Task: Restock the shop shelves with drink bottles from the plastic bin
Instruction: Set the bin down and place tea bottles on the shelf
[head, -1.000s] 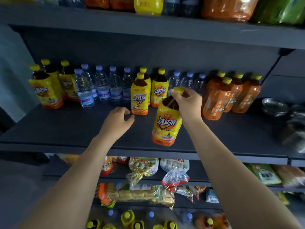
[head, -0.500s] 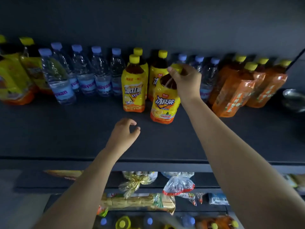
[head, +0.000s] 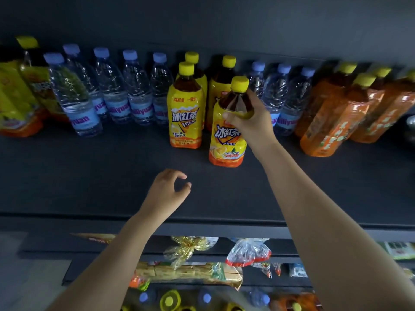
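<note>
**Hard to read or cut off**
- Far left: yellow-label bottles (head: pixel 15 99), blurred and cropped by the frame edge. I cannot read the labels.
- Far right edge: a shiny metal object (head: pixel 411 122), mostly out of frame. I cannot identify it.
- Bottom edge: blue and yellow bottle caps (head: pixel 168 299) seen from above. I cannot make out what holds them.
- Behind my right hand, part of the right-hand water group (head: pixel 283 97) is hidden.

**Task item**
- Iced tea bottle (head: pixel 226 142), yellow cap, on the dark shelf (head: pixel 89 176), just in front of and to the right of three matching iced tea bottles (head: pixel 185 108). Its base is at the shelf surface, but I cannot tell whether it bears full weight.
- Right hand (head: pixel 249 122): thumb and fingers curled round the bottle's shoulder, below the cap.
- Left hand (head: pixel 166 194): fingers loosely curled, holding nothing, over the bare front of the shelf, well apart from the bottles.

**Surroundings**
- A row of water bottles (head: pixel 112 90) with blue caps, left of the iced tea.
- Orange-label bottles (head: pixel 332 113), right of the second water group.
- Lower shelf: a gold-tied snack bag (head: pixel 190 248) and a red-trimmed clear bag (head: pixel 247 252), partly covered by my forearms.
</note>
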A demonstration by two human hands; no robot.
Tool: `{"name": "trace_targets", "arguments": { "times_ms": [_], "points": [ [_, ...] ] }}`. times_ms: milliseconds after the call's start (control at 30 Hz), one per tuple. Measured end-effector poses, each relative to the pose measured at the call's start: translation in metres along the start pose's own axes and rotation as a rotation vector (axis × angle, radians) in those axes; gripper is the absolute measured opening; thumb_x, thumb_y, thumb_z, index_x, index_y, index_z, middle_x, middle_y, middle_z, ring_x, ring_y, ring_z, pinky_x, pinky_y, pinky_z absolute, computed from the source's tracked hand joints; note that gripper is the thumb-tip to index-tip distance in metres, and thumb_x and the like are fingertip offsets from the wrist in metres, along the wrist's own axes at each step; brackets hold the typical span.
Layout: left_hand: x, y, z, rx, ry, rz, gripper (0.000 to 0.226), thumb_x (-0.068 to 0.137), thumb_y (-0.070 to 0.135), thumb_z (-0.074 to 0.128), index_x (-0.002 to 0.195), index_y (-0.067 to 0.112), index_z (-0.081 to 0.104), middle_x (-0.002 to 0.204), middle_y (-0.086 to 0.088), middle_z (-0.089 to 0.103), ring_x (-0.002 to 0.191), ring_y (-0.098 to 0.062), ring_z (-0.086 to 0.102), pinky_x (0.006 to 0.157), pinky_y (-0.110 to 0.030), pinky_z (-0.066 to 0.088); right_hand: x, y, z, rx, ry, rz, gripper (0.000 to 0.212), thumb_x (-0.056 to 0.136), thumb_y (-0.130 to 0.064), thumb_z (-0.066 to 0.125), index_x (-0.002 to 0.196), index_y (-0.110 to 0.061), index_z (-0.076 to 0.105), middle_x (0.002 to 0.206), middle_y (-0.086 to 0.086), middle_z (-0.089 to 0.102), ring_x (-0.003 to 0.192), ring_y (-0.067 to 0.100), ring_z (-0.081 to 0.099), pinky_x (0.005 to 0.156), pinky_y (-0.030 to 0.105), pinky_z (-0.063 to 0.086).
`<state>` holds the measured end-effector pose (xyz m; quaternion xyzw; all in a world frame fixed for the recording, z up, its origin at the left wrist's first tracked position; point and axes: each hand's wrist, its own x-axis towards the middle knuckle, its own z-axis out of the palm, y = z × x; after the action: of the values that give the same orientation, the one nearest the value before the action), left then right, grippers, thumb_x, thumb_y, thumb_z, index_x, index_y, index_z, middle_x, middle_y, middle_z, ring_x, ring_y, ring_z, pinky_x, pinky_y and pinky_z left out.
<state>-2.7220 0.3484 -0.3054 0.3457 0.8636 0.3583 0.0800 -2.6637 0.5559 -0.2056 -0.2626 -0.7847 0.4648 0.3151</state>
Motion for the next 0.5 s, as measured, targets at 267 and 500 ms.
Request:
{"name": "trace_targets", "arguments": {
  "times_ms": [267,500],
  "points": [
    [-0.007,-0.009,0.007,0.118,0.017,0.089,0.026,0.083,0.023,0.066,0.106,0.011,0.063,0.12,0.002,0.053,0.115,-0.016,0.046,0.087,-0.02,0.032,0.01,0.012,-0.003,-0.032,-0.053,0.005,0.089,0.068,-0.032,0.082,0.144,-0.026,0.035,0.141,0.001,0.047,0.127,0.017,0.047,0.103,0.042,0.045],
    [-0.008,-0.009,0.009,0.165,0.045,0.129,0.029,0.082,0.023,0.067,0.107,0.01,0.062,0.121,0.001,0.053,0.114,-0.019,0.046,0.086,-0.019,0.03,0.026,0.016,0.007,-0.055,-0.039,-0.051,0.089,0.063,-0.043,0.078,0.142,-0.028,0.038,0.135,0.0,0.052,0.123,0.016,0.051,0.101,0.041,0.046]
  ]
}}
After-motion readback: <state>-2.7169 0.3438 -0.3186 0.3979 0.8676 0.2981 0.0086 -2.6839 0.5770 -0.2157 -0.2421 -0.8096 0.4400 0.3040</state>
